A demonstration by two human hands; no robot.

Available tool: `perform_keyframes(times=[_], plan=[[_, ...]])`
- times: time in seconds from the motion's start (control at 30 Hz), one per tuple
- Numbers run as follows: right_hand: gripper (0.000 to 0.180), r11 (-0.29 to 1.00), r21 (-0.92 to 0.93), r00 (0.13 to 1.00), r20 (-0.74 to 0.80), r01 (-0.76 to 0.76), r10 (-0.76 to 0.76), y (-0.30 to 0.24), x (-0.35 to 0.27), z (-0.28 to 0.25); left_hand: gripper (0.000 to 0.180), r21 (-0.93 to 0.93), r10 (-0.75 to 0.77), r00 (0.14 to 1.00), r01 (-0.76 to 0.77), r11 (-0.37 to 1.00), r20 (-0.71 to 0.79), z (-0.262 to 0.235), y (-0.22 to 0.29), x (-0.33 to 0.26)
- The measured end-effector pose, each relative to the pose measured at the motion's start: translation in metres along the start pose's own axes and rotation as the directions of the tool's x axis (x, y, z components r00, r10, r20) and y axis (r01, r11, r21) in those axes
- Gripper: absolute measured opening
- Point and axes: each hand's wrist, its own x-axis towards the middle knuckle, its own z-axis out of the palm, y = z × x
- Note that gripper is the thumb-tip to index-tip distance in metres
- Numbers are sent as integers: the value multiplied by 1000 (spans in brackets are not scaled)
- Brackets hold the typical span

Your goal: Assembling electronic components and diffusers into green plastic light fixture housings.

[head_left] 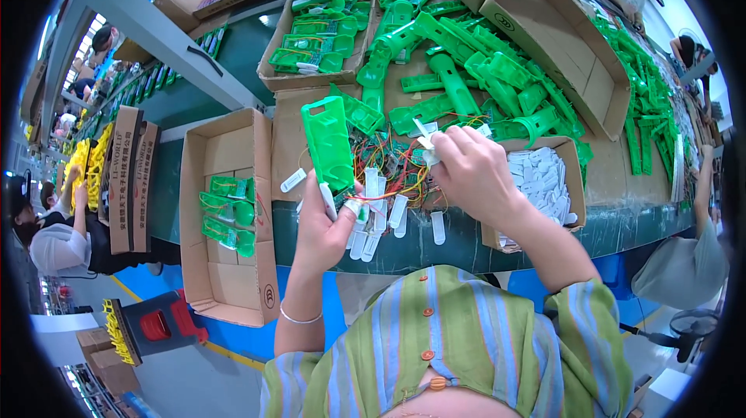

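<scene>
My left hand [320, 233] is closed round the lower end of a green plastic shell [329, 142], tilted up with its ribbed hollow side in view. A white strip [327, 200] lies between that hand's fingers and the shell. To the right, my right hand [475, 171] pinches a small white piece [428, 144]; its exact kind is partly covered by the fingers. Between and below the hands lies a tangle of red and yellow wires [392, 165] with small circuit boards. Several loose white plastic strips [373, 216] are spread along the table's near edge.
A cardboard box [225, 294] at left holds several green shells; another [268, 76] stands behind. Green housings [458, 84] pile up at the back beside a tilted carton [559, 45]. White strips fill a box [576, 185] at right. A metal post [179, 45] rises at left; other people work around.
</scene>
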Motion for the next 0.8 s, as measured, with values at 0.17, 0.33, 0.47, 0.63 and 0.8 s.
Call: perform_keyframes(times=[0.17,0.33,0.47,0.63,0.8], plan=[[22,512,854,958,-63,-94,281,-38,-3,-5,39,-382,-59,997,39,923,-42,30,-7,-10],[22,672,739,981,-85,-54,172,-44,-11,-15,40,-360,-84,992,46,932,-89,41,0,-17],[18,692,722,986,-93,-28,137,-57,-20,-13,44,-372,18,997,-42,927,-69,48,-7,-16],[31,666,745,986,-85,-34,145,-62,-27,6,43,-234,54,982,-95,968,-179,56,-1,-21],[29,676,737,982,-140,17,127,-66,-32,10,41,-323,49,986,-100,941,-162,59,8,-22]])
